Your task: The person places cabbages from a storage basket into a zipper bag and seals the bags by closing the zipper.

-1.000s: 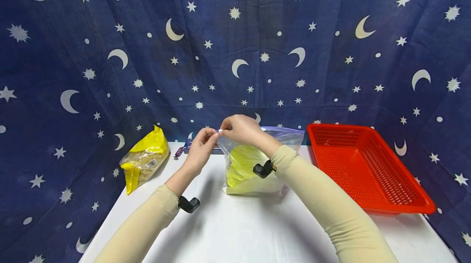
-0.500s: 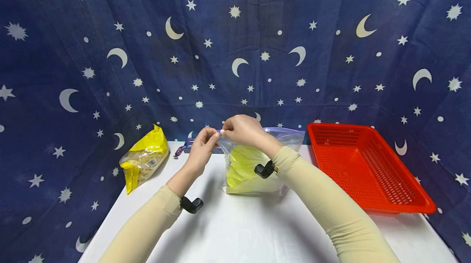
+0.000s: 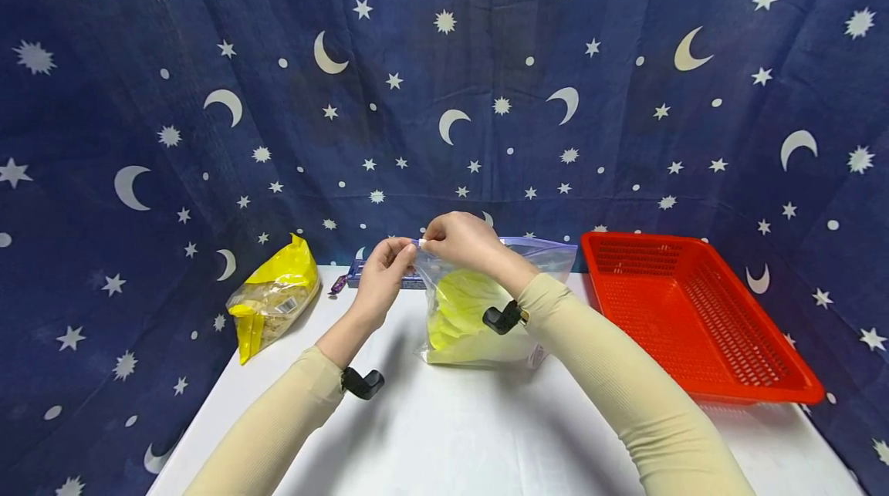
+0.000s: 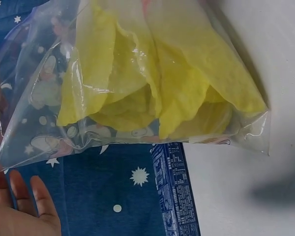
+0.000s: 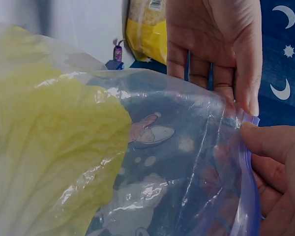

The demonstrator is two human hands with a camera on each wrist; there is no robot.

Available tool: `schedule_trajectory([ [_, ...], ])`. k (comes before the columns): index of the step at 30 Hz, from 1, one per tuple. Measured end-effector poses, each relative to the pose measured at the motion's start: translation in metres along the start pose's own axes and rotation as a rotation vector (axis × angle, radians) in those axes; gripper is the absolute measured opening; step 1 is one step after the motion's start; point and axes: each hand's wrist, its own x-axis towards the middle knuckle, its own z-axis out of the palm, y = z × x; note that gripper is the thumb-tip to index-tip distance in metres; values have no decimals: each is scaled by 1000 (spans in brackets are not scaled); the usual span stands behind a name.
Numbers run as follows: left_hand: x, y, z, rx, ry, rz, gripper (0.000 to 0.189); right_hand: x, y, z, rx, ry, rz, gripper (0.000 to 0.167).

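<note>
A clear zip bag (image 3: 556,257) with a purple zip edge stands upright on the table, with pale yellow-green cabbage leaves (image 3: 454,315) inside. My left hand (image 3: 377,280) pinches the bag's top left corner between thumb and forefinger. Right beside it, my right hand (image 3: 464,240) pinches a small white slider (image 3: 422,244) on the zip. In the right wrist view, the thumb of the right hand (image 5: 280,157) presses on the purple zip strip (image 5: 248,182) just below the left thumb's tip. Part of the zip is hidden behind the right hand.
A red plastic basket (image 3: 681,326) stands at the right of the white table (image 3: 458,434). At the left leans a yellow and clear food packet (image 3: 274,299). Behind the hands lie a blue box (image 3: 356,280) and a small purple-wrapped piece (image 3: 338,285). A star-patterned curtain (image 3: 444,79) hangs behind.
My right hand has slid a little to the right along the zip with the slider, widening the gap to the left fingertips. The left hand keeps its pinch on the corner.
</note>
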Motion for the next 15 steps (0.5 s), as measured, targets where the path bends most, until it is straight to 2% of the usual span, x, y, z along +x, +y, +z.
schedule_trajectory([
  [8,0,1,1,-14,32,14,20,1,-4,2,0,-4,-19,17],
  [15,0,1,4,-57,17,-4,17,-1,-2,2,-52,6,-44,16],
])
